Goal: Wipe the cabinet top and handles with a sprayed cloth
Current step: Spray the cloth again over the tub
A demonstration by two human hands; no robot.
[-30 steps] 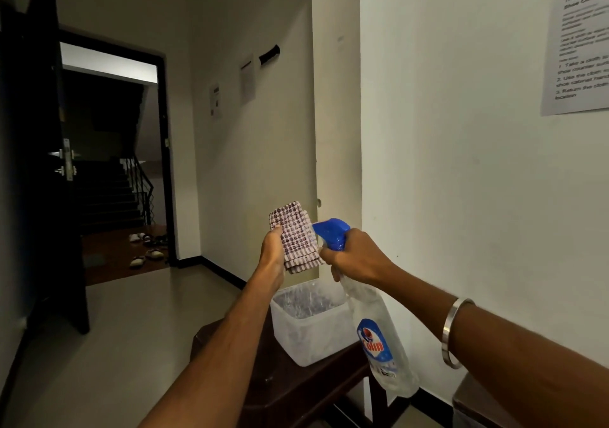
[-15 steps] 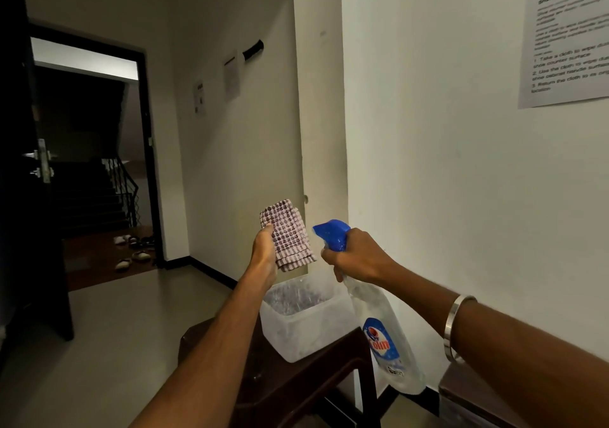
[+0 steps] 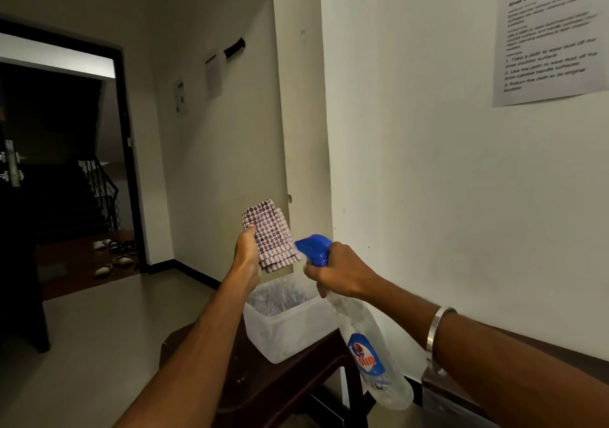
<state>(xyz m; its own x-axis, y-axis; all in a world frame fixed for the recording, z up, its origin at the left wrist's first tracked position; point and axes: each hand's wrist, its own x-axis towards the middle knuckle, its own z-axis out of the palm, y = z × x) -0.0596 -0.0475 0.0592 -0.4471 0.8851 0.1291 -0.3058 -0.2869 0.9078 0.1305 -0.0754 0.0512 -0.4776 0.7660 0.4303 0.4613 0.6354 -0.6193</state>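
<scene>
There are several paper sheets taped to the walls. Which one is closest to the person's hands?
The large instruction sheet with numbered lines, on the right wall above the right hand. The other sheets are smaller and hang farther down the hallway.

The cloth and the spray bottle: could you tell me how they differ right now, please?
The cloth is folded, checked fabric, held upright by the left hand; the spray bottle is clear plastic with a blue head, tilted in the right hand, its nozzle facing the cloth. Both are held above the plastic tub.

light: dim indoor | brightest: wall at right | doorway dark | edges: wide-angle bend
</scene>
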